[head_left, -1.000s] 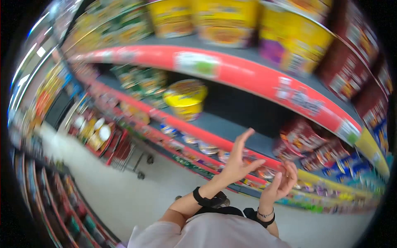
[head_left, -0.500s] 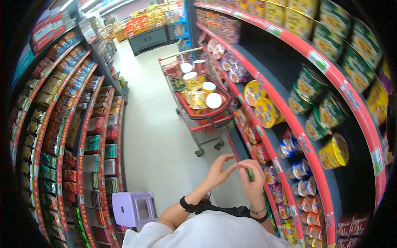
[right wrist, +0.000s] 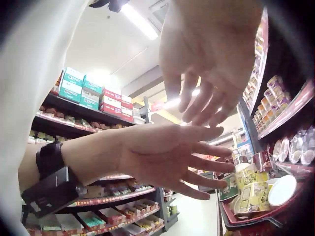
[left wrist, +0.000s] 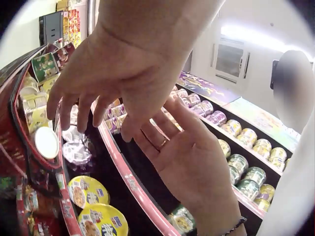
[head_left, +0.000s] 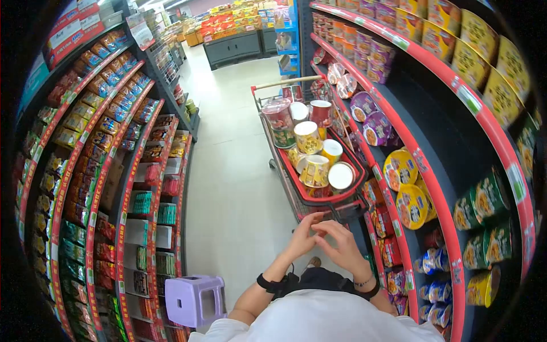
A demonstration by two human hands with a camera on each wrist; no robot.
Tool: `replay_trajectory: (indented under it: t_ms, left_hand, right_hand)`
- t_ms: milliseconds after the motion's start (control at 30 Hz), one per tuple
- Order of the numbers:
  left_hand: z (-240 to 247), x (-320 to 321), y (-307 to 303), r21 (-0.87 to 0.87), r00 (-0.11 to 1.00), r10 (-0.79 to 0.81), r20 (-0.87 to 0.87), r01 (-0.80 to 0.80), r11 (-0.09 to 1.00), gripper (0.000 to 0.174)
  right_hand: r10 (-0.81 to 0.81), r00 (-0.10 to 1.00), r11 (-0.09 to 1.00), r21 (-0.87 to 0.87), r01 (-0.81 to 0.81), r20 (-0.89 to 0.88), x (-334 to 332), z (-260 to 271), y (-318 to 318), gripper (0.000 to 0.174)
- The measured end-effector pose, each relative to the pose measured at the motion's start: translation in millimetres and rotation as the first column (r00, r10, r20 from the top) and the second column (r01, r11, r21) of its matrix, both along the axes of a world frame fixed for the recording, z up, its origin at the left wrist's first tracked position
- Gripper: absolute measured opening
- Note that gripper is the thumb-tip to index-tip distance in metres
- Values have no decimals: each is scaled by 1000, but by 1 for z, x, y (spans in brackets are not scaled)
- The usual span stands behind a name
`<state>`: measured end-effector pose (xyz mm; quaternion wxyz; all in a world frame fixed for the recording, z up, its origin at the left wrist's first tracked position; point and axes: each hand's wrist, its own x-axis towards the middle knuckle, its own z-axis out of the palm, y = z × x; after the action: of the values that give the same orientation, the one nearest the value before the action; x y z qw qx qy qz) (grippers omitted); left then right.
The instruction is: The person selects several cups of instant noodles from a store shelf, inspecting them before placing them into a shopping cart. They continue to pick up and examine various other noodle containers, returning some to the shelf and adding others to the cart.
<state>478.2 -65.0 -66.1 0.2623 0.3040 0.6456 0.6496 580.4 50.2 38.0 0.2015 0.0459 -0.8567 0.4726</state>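
Both hands raised together just short of the cart's near end. Left hand (head_left: 301, 235): fingers loosely extended, nothing in it. Right hand (head_left: 343, 246): palm flat, fingers relaxed, ring (left wrist: 162, 143) on one finger, also empty. The hands overlap; cannot tell whether they touch. Cart (head_left: 310, 198) holds a heap of noodle tubs (head_left: 307, 137), none touched. Shelf (head_left: 450, 131) right of the cart: rows of tubs with a bare stretch. Purple stool (head_left: 194, 299) on the floor left of the cart, nearer the person. Judgement: tubs sit loaded in the cart, none in hand, none being handled at this moment
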Motion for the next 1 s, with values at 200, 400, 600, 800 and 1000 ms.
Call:
replay_trajectory:
  t_ms: [200, 400, 600, 800, 1000]
  left_hand:
    - [9, -98, 4, -160, 953, 257, -158, -282, 946, 58]
    - [-6, -234, 27, -102, 880, 363, -306, -410, 906, 72]
    - [-3, -375, 67, -71, 831, 414, -372, -470, 880, 89]
    - [-32, -466, 77, -27, 929, 261, -262, -278, 960, 66]
    - [28, -436, 52, 90, 915, 359, -184, -348, 933, 32]
  right_hand:
    - [74, 997, 993, 89, -72, -13, -78, 15, 18, 25]
    - [-55, 996, 998, -31, 57, 68, -120, 11, 30, 26]
    - [-436, 895, 894, -73, 443, 98, -152, 2, 19, 24]
    - [-570, 795, 787, -137, 601, 209, -183, -7, -11, 27]
    - [-611, 749, 742, -145, 655, 256, -186, -10, -30, 28]
